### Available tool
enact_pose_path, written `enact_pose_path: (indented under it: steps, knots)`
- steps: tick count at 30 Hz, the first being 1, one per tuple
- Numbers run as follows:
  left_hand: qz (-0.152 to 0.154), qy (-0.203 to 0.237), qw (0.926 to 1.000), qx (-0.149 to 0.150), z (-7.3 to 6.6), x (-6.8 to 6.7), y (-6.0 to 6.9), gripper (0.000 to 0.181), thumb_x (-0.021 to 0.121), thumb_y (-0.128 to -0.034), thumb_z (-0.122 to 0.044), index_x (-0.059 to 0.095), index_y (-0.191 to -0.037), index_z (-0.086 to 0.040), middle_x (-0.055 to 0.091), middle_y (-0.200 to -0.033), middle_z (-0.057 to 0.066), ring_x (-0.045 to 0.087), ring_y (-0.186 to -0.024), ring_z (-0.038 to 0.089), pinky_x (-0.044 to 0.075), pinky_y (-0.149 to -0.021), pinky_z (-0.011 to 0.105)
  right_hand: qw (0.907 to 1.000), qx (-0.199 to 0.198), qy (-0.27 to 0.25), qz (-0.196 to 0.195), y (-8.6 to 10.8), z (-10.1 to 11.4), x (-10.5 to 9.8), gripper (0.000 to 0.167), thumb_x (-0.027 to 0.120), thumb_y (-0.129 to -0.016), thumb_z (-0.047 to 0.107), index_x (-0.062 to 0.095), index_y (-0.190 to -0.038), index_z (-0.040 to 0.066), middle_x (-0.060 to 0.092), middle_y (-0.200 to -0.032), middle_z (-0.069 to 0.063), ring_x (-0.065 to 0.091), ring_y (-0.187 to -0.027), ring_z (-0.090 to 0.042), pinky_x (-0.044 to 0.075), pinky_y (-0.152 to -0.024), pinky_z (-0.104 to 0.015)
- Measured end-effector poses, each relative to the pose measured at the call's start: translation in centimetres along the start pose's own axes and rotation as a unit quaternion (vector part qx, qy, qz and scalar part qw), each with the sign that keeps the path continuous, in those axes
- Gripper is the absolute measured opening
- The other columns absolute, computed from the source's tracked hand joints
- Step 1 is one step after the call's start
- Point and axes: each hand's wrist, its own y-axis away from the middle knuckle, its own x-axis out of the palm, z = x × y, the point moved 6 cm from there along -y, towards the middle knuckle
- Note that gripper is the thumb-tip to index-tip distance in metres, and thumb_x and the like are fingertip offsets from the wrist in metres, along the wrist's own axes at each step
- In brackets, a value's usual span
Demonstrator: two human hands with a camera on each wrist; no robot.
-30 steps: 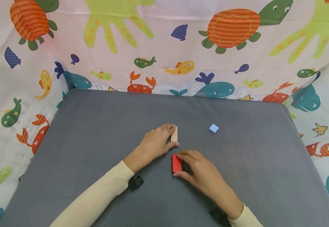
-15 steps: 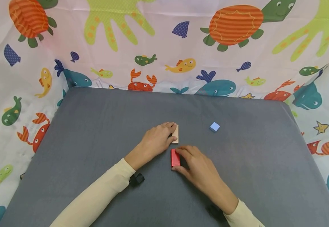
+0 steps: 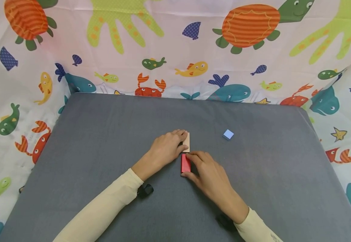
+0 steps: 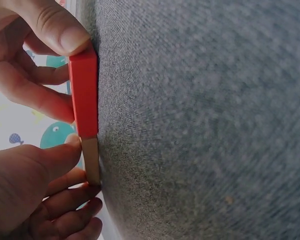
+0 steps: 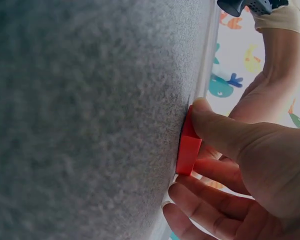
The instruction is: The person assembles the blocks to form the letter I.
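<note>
On the grey cloth in the head view, a plain wooden block [image 3: 186, 143] lies lengthwise away from me. My left hand [image 3: 164, 149] holds it between thumb and fingers, covering its left side. Just nearer to me is a red block [image 3: 185, 164], pinched by its two ends between the thumb and fingers of my right hand [image 3: 210, 174]. In the left wrist view, the red block [image 4: 84, 97] and the wooden block [image 4: 91, 161] stand end to end in one line and seem to touch. The right wrist view shows the red block [image 5: 189, 147] flat on the cloth.
A small light-blue block [image 3: 228, 134] lies farther back, to the right of both hands. Grey cloth [image 3: 108, 134] covers the table. A curtain [image 3: 175, 43] printed with sea animals rises along the back and both sides.
My right hand has slid the red block away from me, up to the near end of the wooden block. The left thumb has drawn in along the wooden block, which stays in place.
</note>
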Motion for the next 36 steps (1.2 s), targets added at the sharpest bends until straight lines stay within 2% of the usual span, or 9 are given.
enact_pose_path:
  steps: [13,36]
  knots:
    - [-0.005,0.004,1.0000,-0.003,0.14,0.09,0.06,0.058,0.068,-0.1049,-0.037,0.055,-0.155,-0.013,0.054,-0.159,0.006,0.055,-0.143,0.027,0.054,-0.107,0.048,0.9999,0.002,0.006,-0.014,-0.29,0.09,0.22,0.059,0.093,-0.082,0.040,0.074,-0.130,0.010,0.069,-0.128,-0.003,0.066,-0.112,-0.023,0.062,-0.079,-0.044]
    - [-0.007,0.004,1.0000,-0.002,0.05,-0.01,0.07,0.058,0.068,-0.1048,-0.037,0.055,-0.156,-0.013,0.054,-0.159,0.006,0.056,-0.142,0.028,0.055,-0.104,0.050,0.9998,-0.005,0.012,-0.013,-0.59,0.03,0.22,0.060,0.092,-0.083,0.038,0.075,-0.132,0.008,0.070,-0.132,-0.005,0.066,-0.117,-0.025,0.062,-0.084,-0.046]
